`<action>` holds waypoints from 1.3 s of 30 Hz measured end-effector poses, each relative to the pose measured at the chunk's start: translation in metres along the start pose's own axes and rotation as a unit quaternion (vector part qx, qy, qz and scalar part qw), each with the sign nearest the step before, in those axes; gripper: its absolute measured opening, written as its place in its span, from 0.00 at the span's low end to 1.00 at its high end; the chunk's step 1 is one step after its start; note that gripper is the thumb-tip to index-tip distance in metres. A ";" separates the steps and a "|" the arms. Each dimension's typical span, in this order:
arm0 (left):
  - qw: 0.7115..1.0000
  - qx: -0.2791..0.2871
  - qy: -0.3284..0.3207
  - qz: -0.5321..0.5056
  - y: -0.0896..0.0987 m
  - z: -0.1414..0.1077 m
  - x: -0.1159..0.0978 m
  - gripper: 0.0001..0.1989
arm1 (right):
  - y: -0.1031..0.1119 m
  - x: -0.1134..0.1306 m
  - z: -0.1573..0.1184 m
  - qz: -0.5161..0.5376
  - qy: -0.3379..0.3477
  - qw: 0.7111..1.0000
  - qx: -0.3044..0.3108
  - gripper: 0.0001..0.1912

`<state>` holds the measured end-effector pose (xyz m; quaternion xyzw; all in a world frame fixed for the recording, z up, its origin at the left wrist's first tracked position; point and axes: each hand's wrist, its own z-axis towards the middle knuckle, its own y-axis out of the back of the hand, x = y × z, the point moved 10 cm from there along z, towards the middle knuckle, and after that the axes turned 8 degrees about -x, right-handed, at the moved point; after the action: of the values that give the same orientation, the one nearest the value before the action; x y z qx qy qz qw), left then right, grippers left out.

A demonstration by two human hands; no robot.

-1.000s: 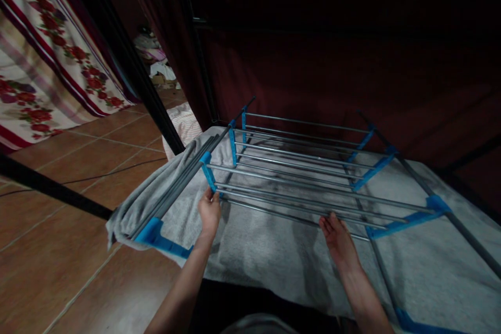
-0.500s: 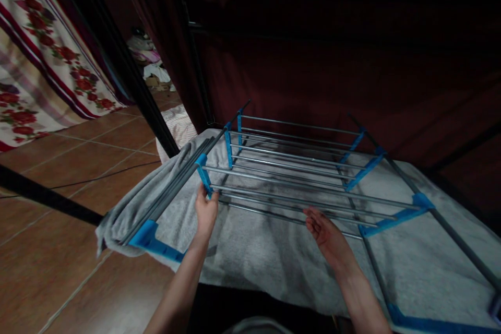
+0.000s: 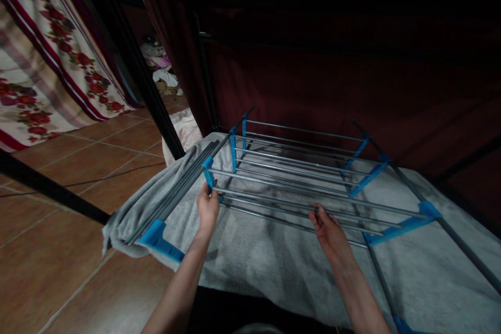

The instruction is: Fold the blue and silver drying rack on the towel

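A rack of grey metal rods and blue plastic brackets lies on a grey blanket. My left hand is closed around the lower end of a blue bracket on the rack's left side. On the near side, my right hand pinches a metal rod, its fingertips on it right of the middle. At the right, the rod ends meet another blue bracket. Several loose grey tubes lie along the left, above a blue corner piece.
Black metal posts stand at the left, with a dark red curtain behind the rack. A flowered cloth hangs at the far left over the tiled floor. A cable crosses the floor.
My right hand has moved up to the rod, and its fingers have closed on it. My left hand remains at the bracket. The view has shifted slightly.
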<state>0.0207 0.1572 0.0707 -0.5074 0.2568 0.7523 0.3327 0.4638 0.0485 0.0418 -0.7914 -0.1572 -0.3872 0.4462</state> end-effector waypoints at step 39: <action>0.999 0.000 -0.002 0.035 0.002 0.004 -0.021 0.15 | -0.011 0.008 -0.008 -0.034 0.109 0.993 -0.030 0.15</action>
<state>0.0227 0.1541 0.0916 -0.4966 0.2735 0.7644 0.3069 0.4592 0.0471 0.0567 -0.7514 -0.1230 -0.4909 0.4233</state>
